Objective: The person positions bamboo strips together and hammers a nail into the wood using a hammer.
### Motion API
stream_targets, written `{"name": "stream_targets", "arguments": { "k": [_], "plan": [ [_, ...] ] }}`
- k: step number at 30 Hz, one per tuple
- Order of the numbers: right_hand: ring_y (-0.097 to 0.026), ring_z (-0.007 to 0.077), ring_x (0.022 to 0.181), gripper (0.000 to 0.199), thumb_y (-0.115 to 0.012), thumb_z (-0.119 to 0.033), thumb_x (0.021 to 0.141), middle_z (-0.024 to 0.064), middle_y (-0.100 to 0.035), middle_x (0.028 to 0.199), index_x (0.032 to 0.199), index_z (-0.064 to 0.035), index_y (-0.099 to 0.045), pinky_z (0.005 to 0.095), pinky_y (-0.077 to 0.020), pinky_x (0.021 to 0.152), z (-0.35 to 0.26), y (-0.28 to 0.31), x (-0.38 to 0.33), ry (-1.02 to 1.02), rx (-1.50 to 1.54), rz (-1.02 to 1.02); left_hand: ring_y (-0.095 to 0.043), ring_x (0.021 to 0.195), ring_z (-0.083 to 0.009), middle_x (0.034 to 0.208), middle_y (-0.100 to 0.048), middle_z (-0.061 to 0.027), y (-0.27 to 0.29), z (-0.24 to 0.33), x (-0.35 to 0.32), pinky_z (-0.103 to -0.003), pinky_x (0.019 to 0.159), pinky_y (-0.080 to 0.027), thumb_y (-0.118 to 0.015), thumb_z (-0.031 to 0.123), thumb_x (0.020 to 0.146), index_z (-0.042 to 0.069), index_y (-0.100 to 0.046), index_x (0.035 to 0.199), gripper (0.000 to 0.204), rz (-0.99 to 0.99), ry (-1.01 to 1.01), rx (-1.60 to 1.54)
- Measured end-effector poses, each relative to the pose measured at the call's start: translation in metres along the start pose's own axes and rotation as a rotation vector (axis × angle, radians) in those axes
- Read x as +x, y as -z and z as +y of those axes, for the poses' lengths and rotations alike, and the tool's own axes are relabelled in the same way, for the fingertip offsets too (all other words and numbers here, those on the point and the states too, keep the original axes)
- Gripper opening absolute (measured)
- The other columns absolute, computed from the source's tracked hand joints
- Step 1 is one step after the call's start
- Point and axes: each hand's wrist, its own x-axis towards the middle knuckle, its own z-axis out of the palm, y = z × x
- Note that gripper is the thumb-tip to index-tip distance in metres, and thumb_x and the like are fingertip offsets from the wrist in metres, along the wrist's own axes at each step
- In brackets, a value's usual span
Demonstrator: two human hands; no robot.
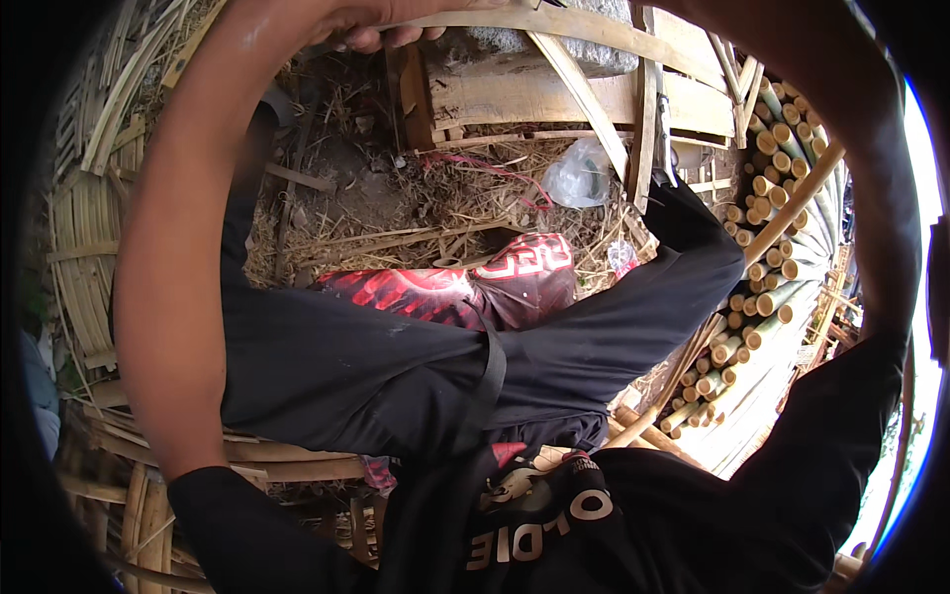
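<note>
At the top edge, my left hand point(381, 36) has its fingers curled round the end of a pale bamboo strip point(594, 30). From there the strip bows to the right, across a grey stone block point(539, 54) and a wooden board point(534, 99). The top of the hand is cut off by the picture's edge. My right arm point(881, 198) arches up the right side and leaves at the top, so my right hand is out of sight. A second split strip point(584, 104) slants down from the block towards my knee.
Cut bamboo poles point(762, 238) are stacked at the right, with one long pole point(797, 203) leaning across. Split slats point(84, 247) lie at the left. A clear plastic bag point(579, 173) and a red printed cloth point(435, 292) lie on straw-covered ground near my legs point(396, 366).
</note>
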Motion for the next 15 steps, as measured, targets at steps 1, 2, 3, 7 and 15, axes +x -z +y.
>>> {"name": "stream_targets", "arguments": {
  "k": [1,2,3,7,15],
  "plan": [
    [-0.064,0.0165,0.083,0.021,-0.068,-0.024,0.096,0.0066,-0.068,0.087,0.102,-0.0040,-0.070,0.0307,-0.0571,0.078,-0.001,0.004,0.004,-0.124,0.172,-0.077,-0.053,0.047,-0.0161,0.060,-0.062,-0.0077,-0.002,0.005,-0.002,-0.032,0.045,-0.041,-0.059,0.040,0.098,0.001,-0.069,0.085,0.042,0.044,0.102,0.049],
    [-0.064,0.0161,0.084,0.021,-0.069,-0.024,0.095,0.0061,-0.067,0.089,0.103,-0.0047,-0.070,0.0307,-0.0570,0.078,-0.002,0.008,0.007,-0.266,0.343,-0.139,-0.052,0.045,-0.0160,0.057,-0.060,-0.0072,-0.004,0.010,-0.004,-0.032,0.044,-0.041,-0.061,0.041,0.098,0.001,-0.069,0.080,0.045,0.083,0.204,0.095],
    [-0.065,0.0157,0.086,0.021,-0.069,-0.025,0.094,0.0055,-0.066,0.090,0.104,-0.0053,-0.070,0.0308,-0.0570,0.078,-0.003,0.012,0.010,-0.413,0.489,-0.181,-0.051,0.044,-0.0159,0.054,-0.059,-0.0066,-0.007,0.015,-0.005,-0.032,0.044,-0.040,-0.062,0.043,0.097,0.001,-0.069,0.074,0.048,0.120,0.307,0.136],
    [-0.067,0.0146,0.091,0.026,-0.070,-0.028,0.093,0.0037,-0.069,0.101,0.110,-0.0082,-0.066,0.0306,-0.0572,0.078,0.007,0.004,0.002,0.040,-0.053,0.210,-0.050,0.041,-0.0152,0.046,-0.054,-0.0053,-0.003,0.014,-0.006,-0.031,0.044,-0.039,-0.065,0.046,0.095,0.002,-0.062,0.054,0.061,0.122,0.261,0.190],
    [-0.066,0.0175,0.092,0.023,-0.068,-0.022,0.094,0.0058,-0.067,0.101,0.110,-0.0052,-0.066,0.0320,-0.0566,0.079,0.020,-0.017,-0.001,-0.101,0.194,0.240,-0.045,0.038,-0.0134,0.044,-0.050,-0.0038,-0.005,-0.002,-0.003,-0.031,0.041,-0.034,-0.064,0.040,0.098,0.003,-0.061,0.055,0.056,0.062,0.054,-0.089]
  ]
}}
